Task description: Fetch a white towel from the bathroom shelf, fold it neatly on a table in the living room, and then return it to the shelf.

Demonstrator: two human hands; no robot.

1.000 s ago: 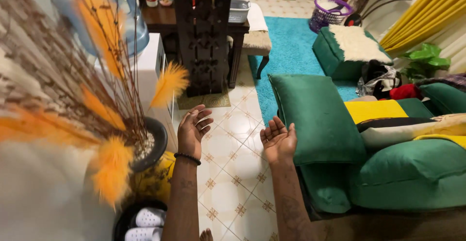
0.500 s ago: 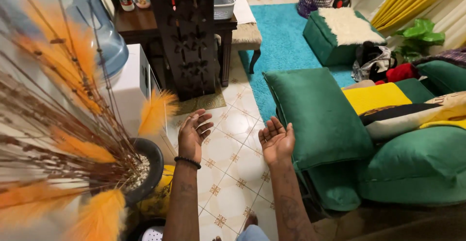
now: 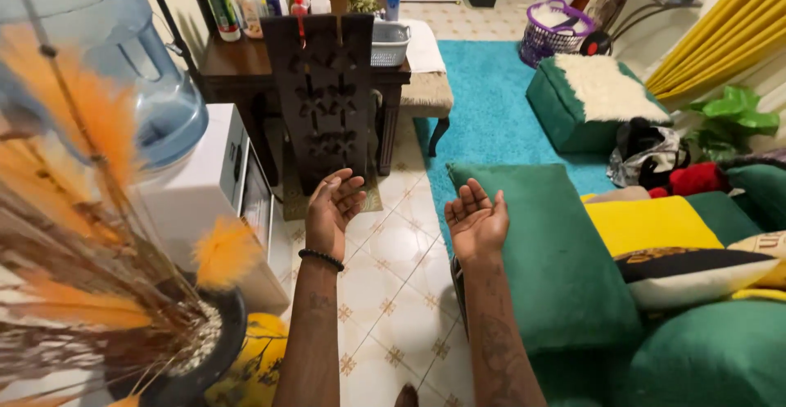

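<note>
1. Left hand (image 3: 333, 205) raised palm up over the tiled floor (image 3: 393, 292), fingers loosely spread, holding nothing, long axis pointing away toward the dark carved chair (image 3: 327, 88)
2. Right hand (image 3: 476, 219) likewise palm up, fingers spread and slightly curled, empty, pointing the same way
3. Right hand just beside the edge of the green cushion (image 3: 557, 251)
4. Black bead bracelet (image 3: 319, 257) on the left wrist
5. Vase with orange feathers (image 3: 221, 251) near the left forearm, white water dispenser (image 3: 205, 186) behind it

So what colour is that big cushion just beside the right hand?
Dark green: the cushion beside the right hand, seen in the head view.
</note>
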